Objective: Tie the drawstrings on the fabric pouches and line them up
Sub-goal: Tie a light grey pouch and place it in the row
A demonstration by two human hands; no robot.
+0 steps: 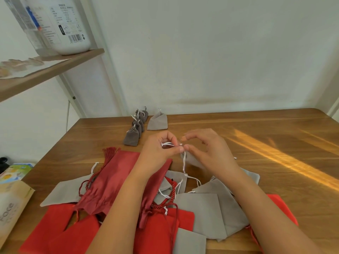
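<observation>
**Cord work under way at the pouch table**

A person's left hand (159, 150) pinches a looped white drawstring (168, 143) between thumb and curled fingers above a wooden table (247, 131). The right hand (211, 151) meets it fingertip to fingertip: its thumb sits at the cord and its forefinger arches above, but whether it actually nips the string cannot be told. The cord drops from the fingers to a grey pouch (192, 160), which lies mostly hidden under the right palm near the middle of the table.

At 11 o'clock from the hands, tied dark-grey pouches (135, 129) stand in a row running away toward the wall. A light-grey pouch (157, 121), its neck gathered, stands just beside the row at 12 o'clock.

From 5 to 8 o'clock, under both forearms, a heap of untied pouches (201, 208) overlaps in grey and bright red, with loose white cords among them. A dark-red tasselled pouch (113, 178) lies across the heap at 8 o'clock.

A paper packet (11, 208) rests at the table's 9 o'clock edge. At 10 o'clock a wall shelf (55, 70) carries a white tub (69, 24).
</observation>
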